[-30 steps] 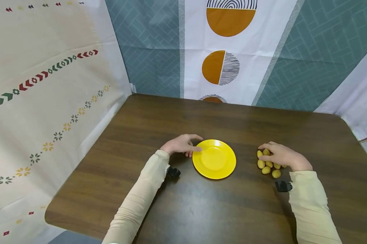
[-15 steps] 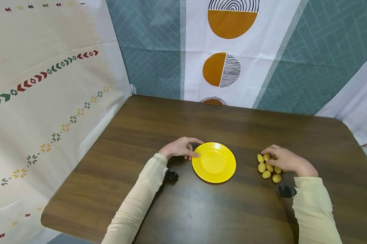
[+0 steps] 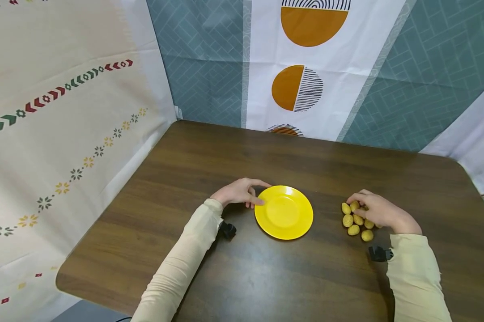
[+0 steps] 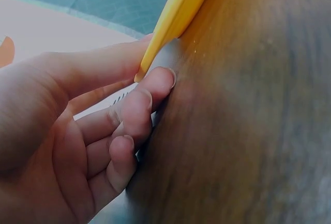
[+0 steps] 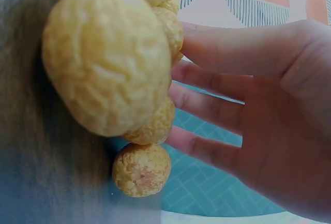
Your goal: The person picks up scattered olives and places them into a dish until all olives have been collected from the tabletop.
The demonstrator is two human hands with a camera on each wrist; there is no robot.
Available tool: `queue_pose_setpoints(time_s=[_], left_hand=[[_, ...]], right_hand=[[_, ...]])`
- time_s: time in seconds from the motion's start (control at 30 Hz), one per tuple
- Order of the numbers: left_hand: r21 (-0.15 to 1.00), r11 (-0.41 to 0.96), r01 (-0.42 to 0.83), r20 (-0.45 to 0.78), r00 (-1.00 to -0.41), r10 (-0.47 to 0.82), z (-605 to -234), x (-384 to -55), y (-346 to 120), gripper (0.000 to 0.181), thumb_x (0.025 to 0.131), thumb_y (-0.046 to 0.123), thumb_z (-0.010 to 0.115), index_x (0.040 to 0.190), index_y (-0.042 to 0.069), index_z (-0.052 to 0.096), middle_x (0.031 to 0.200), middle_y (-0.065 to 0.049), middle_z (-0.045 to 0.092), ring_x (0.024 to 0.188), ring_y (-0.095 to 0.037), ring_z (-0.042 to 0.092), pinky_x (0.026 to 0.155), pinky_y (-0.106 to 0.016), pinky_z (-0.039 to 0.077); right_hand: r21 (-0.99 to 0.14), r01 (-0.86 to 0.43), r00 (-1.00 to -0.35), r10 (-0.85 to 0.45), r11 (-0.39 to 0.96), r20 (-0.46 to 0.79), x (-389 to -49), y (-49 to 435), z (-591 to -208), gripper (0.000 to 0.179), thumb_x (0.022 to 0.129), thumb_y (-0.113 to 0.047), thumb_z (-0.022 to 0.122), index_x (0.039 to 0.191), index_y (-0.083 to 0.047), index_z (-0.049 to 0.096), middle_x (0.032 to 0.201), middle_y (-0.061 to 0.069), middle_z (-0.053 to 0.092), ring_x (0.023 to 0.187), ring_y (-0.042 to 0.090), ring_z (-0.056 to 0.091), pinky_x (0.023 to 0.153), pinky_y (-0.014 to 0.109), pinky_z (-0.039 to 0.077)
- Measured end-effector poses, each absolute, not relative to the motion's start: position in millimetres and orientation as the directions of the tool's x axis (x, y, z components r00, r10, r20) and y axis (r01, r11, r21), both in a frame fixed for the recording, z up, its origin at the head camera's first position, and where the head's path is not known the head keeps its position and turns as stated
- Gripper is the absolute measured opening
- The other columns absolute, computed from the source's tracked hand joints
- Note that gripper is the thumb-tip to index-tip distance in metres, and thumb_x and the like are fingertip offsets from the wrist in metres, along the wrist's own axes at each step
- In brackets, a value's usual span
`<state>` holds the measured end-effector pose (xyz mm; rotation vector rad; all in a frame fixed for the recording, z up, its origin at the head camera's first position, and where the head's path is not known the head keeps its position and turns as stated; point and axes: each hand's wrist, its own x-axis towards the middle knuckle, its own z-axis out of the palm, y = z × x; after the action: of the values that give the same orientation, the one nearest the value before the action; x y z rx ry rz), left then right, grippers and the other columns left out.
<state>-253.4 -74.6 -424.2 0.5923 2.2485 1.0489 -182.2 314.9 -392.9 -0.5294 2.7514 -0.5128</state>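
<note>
While we look down at the brown bench (image 3: 306,277), our left hand (image 3: 238,193) pinches the near left rim of the yellow plate (image 3: 284,212), thumb on top and fingertips (image 4: 155,81) beneath its edge. Our right hand (image 3: 380,212) rests over a small heap of yellowish nuts (image 3: 356,220) lying well to the right of the plate, fingers loosely spread and touching the nuts, gripping none that we can see.

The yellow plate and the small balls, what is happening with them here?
A person sits at a dark wooden table. The left hand pinches the rim of a round yellow plastic plate, which holds nothing. The right hand rests on a cluster of small, rough, golden-yellow balls lying on the table right of the plate.
</note>
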Motion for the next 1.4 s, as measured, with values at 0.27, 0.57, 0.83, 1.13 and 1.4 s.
queue_pose_setpoints(time_s=[0.27,0.57,0.83,1.13,1.4], left_hand=[[0.784,0.602,0.151,-0.320,-0.733,0.601,-423.9,-251.4,-74.0,0.058,0.085,0.026,0.075,0.138,0.025,0.054,0.066,-0.005,0.062,0.056,-0.016,0.057,0.059,-0.024,0.051],[0.793,0.590,0.152,-0.313,-0.729,0.608,-424.3,-252.1,-73.5,0.057,0.085,0.024,0.075,0.138,0.024,0.054,0.064,-0.004,0.060,0.055,-0.016,0.056,0.058,-0.024,0.050],[0.797,0.588,0.140,-0.322,-0.725,0.609,-425.0,-252.8,-73.8,0.057,0.086,0.024,0.075,0.139,0.025,0.053,0.065,-0.004,0.061,0.056,-0.016,0.056,0.058,-0.025,0.051],[0.783,0.604,0.147,-0.324,-0.733,0.598,-422.7,-252.8,-73.2,0.057,0.086,0.024,0.074,0.139,0.025,0.053,0.065,-0.004,0.059,0.056,-0.016,0.055,0.059,-0.024,0.051],[0.787,0.598,0.149,-0.323,-0.727,0.606,-421.1,-252.1,-71.6,0.057,0.086,0.023,0.073,0.140,0.024,0.053,0.064,-0.004,0.059,0.056,-0.016,0.055,0.059,-0.023,0.050]], right_hand=[[-0.389,-0.311,-0.903,-0.397,0.867,-0.162,-180.5,316.1,-391.2,0.023,0.090,-0.006,0.064,0.113,-0.003,0.064,0.109,0.017,0.058,0.094,0.030,0.057,0.073,0.039,0.049],[-0.330,-0.280,-0.949,-0.312,0.901,-0.049,-180.3,312.9,-387.0,0.028,0.091,-0.012,0.065,0.118,-0.004,0.062,0.116,0.019,0.058,0.098,0.033,0.059,0.076,0.049,0.051],[-0.357,-0.246,-0.969,-0.242,0.901,0.056,-179.7,305.8,-381.3,0.034,0.091,-0.016,0.067,0.122,-0.005,0.060,0.118,0.018,0.056,0.100,0.034,0.055,0.079,0.054,0.048],[-0.370,-0.213,-0.977,-0.198,0.904,0.077,-181.9,302.2,-378.2,0.049,0.089,-0.016,0.068,0.133,-0.005,0.049,0.117,0.021,0.054,0.104,0.038,0.055,0.081,0.059,0.047],[-0.370,-0.214,-0.976,-0.181,0.904,0.121,-180.0,302.5,-379.7,0.036,0.088,-0.015,0.069,0.122,-0.004,0.059,0.116,0.017,0.053,0.101,0.036,0.053,0.079,0.056,0.046]])
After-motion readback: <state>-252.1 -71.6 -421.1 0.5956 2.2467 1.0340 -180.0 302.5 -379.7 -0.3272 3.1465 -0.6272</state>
